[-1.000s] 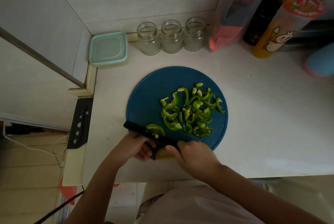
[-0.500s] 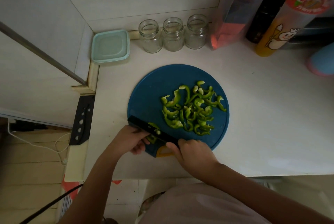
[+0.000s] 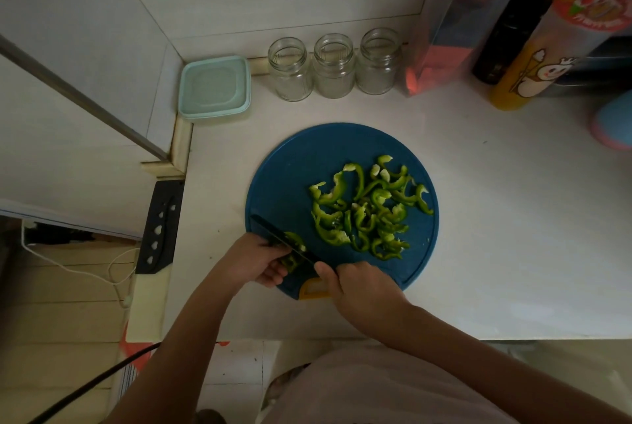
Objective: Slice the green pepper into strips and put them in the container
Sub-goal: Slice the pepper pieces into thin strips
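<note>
Green pepper piece (image 3: 294, 247) sits at the near-left edge of the blue cutting board (image 3: 290, 163), right under the knife (image 3: 284, 237). Left hand (image 3: 251, 263) pinches it from the near-left side, fingers curled; right hand (image 3: 362, 286) is wrapped round the knife handle. Blade runs diagonal across the piece, tip far-left, handle near-right. Cut strips (image 3: 366, 211) piled just to its right. Container (image 3: 213, 86) far-left, lid on, well apart; left hand nearer.
</note>
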`<state>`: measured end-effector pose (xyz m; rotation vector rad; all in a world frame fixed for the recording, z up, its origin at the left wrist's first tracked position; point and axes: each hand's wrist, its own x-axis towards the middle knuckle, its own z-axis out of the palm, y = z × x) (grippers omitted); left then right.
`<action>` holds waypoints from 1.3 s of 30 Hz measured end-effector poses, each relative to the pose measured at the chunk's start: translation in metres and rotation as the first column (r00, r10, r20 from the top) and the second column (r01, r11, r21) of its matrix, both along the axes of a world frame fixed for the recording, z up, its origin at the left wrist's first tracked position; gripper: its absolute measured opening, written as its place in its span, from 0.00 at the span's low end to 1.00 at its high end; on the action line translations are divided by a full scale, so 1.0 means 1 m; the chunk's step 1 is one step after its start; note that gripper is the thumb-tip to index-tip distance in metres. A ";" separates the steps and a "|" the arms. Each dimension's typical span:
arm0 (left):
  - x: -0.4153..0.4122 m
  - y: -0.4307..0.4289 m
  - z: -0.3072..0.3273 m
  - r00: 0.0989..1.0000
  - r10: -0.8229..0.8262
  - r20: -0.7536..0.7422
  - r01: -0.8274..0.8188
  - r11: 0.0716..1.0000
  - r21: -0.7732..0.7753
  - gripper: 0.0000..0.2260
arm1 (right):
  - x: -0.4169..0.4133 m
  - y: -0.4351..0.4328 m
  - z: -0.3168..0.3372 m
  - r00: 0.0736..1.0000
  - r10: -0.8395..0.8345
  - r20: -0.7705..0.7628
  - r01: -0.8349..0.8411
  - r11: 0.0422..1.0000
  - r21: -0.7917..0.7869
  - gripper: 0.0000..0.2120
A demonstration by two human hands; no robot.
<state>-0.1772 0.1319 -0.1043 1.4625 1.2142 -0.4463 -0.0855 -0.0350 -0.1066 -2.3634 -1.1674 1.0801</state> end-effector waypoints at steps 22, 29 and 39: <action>-0.007 -0.005 0.001 0.995 0.064 0.072 -0.060 0.997 -0.054 0.08 | -0.004 -0.009 -0.015 0.998 -0.022 -0.056 0.025 0.998 0.057 0.28; -0.006 -0.005 0.001 0.997 0.046 0.054 -0.044 0.999 -0.028 0.07 | -0.009 -0.012 -0.004 0.999 -0.016 0.027 0.015 0.998 0.057 0.24; -0.004 -0.005 0.001 0.998 0.046 0.046 -0.044 0.998 -0.050 0.08 | -0.014 -0.007 0.001 0.986 0.053 0.156 -0.055 0.998 0.009 0.25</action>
